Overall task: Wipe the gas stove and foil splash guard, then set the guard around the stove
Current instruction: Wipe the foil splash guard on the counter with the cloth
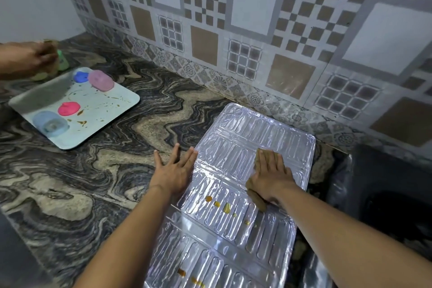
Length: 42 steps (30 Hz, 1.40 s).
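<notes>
Foil splash guard (pixel 236 194) lies flat beneath right hand (pixel 271 175).

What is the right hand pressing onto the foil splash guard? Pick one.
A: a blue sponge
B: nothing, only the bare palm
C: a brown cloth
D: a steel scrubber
C: the right hand lies flat, fingers straight, on a brown cloth spread over the foil splash guard.

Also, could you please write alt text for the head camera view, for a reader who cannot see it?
A person's right hand presses a brown cloth flat on a foil splash guard on a marbled counter, while the left hand rests at its edge. Amber drips dot the foil; a tray of coloured containers sits at left.
</notes>
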### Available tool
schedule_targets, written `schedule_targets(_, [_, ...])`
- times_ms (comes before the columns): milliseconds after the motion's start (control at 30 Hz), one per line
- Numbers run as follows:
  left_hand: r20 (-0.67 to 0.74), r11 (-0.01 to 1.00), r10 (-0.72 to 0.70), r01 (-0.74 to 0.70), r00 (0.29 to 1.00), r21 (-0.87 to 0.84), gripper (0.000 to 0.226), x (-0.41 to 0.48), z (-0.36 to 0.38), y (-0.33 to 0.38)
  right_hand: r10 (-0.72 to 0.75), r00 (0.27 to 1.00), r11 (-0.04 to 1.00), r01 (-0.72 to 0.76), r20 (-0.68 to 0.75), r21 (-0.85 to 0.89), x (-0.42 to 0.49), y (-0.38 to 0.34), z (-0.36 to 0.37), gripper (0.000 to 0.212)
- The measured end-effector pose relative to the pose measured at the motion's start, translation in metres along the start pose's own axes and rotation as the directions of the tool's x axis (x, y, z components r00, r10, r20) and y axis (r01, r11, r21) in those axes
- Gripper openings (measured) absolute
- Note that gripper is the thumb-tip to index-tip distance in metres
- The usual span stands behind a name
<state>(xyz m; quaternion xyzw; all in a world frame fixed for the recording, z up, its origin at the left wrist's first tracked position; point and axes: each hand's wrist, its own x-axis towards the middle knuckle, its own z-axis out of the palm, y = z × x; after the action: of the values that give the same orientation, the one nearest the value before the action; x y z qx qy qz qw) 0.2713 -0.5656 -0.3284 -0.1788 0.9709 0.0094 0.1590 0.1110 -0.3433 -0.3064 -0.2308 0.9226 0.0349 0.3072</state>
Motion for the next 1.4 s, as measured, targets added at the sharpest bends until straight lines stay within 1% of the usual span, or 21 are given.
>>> schedule_targets(100, [-0.003,1.000,-0.007,0.007,1.000,0.003,0.059,0.000,0.001,0.001,0.039,0.999,0.999,-0.039,0.001,0.038,-0.002,0.007,-0.003,0.069])
schedule_targets(267, [-0.010,1.000,-0.008,0.009,1.000,0.007,0.059,0.002,0.004,0.000,0.185,0.983,0.978,-0.182,-0.019,0.097,-0.001,0.026,-0.013,0.072])
schedule_targets(400, [-0.016,1.000,-0.010,0.010,1.000,0.013,0.060,0.003,0.006,-0.001,0.235,0.971,0.962,-0.226,-0.042,0.154,0.007,0.034,-0.012,0.072])
schedule_targets(533, [-0.021,1.000,-0.012,0.012,1.000,0.020,0.061,0.003,0.007,0.000,0.319,0.947,0.933,-0.304,-0.050,0.192,0.012,0.035,-0.014,0.076])
schedule_targets(633, [-0.023,1.000,-0.017,0.018,1.000,0.020,0.063,0.003,0.006,0.001,0.342,0.939,0.923,-0.330,-0.032,0.196,0.019,0.037,-0.016,0.083])
schedule_targets(767, [-0.023,0.999,-0.017,0.018,1.000,0.047,0.063,0.001,0.004,0.003,0.357,0.927,0.933,-0.349,-0.114,0.087,0.028,0.050,-0.011,0.087])
schedule_targets(867, [-0.024,0.999,-0.021,0.022,0.999,0.041,0.065,0.000,0.003,0.005,0.375,0.912,0.925,-0.380,-0.168,0.004,0.027,0.049,-0.009,0.074])
schedule_targets(900, [-0.022,0.999,-0.023,0.024,0.999,0.034,0.067,0.000,0.004,0.005,0.380,0.908,0.920,-0.391,-0.178,-0.030,0.026,0.047,-0.010,0.073])
schedule_targets(1000, [-0.023,0.999,-0.024,0.025,0.999,0.041,0.077,0.001,0.006,0.004,0.396,0.903,0.896,-0.420,-0.168,-0.142,0.025,0.041,-0.016,0.068])
schedule_targets(1100, [-0.024,0.999,-0.026,0.027,0.999,0.047,0.077,0.002,0.005,0.004,0.432,0.883,0.855,-0.466,-0.184,-0.229,0.027,0.037,-0.028,0.057])
schedule_targets(1200, [-0.024,0.999,-0.024,0.025,0.999,0.045,0.077,0.000,0.003,0.005,0.406,0.895,0.846,-0.445,-0.186,-0.295,0.023,0.030,-0.049,0.054])
schedule_targets(1233, [-0.023,0.999,-0.022,0.023,0.999,0.045,0.077,0.000,0.003,0.005,0.369,0.913,0.861,-0.407,-0.176,-0.306,0.022,0.028,-0.058,0.053])
schedule_targets(1300, [-0.023,0.999,-0.012,0.013,1.000,0.050,0.076,-0.001,0.001,0.004,0.250,0.961,0.910,-0.275,-0.119,-0.310,0.016,0.023,-0.078,0.048])
schedule_targets(1400, [-0.020,1.000,0.001,0.000,1.000,0.011,0.063,-0.003,-0.004,0.004,0.061,0.997,0.963,-0.071,-0.046,-0.260,-0.003,0.008,-0.102,0.034])
